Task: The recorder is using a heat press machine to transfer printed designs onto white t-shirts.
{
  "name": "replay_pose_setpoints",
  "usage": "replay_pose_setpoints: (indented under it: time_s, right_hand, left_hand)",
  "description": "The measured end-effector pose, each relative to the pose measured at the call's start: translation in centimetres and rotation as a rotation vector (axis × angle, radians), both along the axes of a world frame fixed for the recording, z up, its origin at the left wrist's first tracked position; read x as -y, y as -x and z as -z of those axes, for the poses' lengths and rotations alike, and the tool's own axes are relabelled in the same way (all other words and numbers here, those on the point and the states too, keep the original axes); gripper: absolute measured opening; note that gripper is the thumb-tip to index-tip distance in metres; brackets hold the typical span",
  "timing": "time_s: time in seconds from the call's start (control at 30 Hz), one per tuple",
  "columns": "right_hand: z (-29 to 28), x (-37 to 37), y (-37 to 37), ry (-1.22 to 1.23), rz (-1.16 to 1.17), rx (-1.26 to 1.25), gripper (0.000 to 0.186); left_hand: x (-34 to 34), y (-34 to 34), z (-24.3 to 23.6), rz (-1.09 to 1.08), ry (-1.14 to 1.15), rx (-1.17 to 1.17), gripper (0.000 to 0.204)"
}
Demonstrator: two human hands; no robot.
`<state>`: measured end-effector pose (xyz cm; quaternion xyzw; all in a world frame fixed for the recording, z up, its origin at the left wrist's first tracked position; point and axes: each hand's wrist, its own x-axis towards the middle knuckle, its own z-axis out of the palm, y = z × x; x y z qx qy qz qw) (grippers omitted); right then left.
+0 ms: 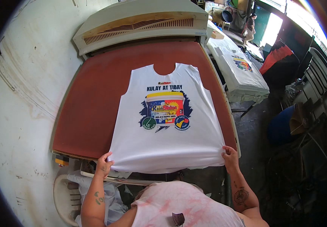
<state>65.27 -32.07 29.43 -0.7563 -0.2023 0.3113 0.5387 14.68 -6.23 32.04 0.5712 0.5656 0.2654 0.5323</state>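
Note:
A white sleeveless shirt panel [133, 113] with a colourful printed bucket picture on its front lies spread over the reddish-brown bed [84, 102] of a large press machine. Its neckline points away from me, and its bottom edge hangs a little past the bed's near edge. My left hand [104, 164] pinches the lower left corner of the fabric. At the lower right corner, my right hand [230, 158] grips the cloth between thumb and fingers. Between the two hands the hem is stretched, with slight folds along it.
The machine's cream hood [140, 28] with vent slots stands at the far end. To the right, a table [246, 92] bears a stack of similar printed white panels [227, 49]. A white plastic chair [63, 204] stands at lower left. Another person [249, 28] is in the far background.

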Motion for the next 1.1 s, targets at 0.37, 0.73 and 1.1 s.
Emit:
replay_pose_setpoints:
  time_s: [0.37,0.73,1.1]
  right_hand:
    - [-0.2,-1.3,1.9,0.386,0.162,0.628,0.029]
    - [-2.9,-4.0,-0.1,0.340,-0.007,0.290,0.018]
    - [-21.9,4.5,-5.9,-0.975,0.056,-0.317,0.009]
  left_hand:
    - [-0.9,-2.0,1.3,-0.090,-0.351,-0.600,0.024]
    - [-5.1,-2.6,0.4,0.124,-0.477,-0.579,0.017]
    - [-6.6,-11.4,-25.5,-0.004,-0.514,0.661,0.022]
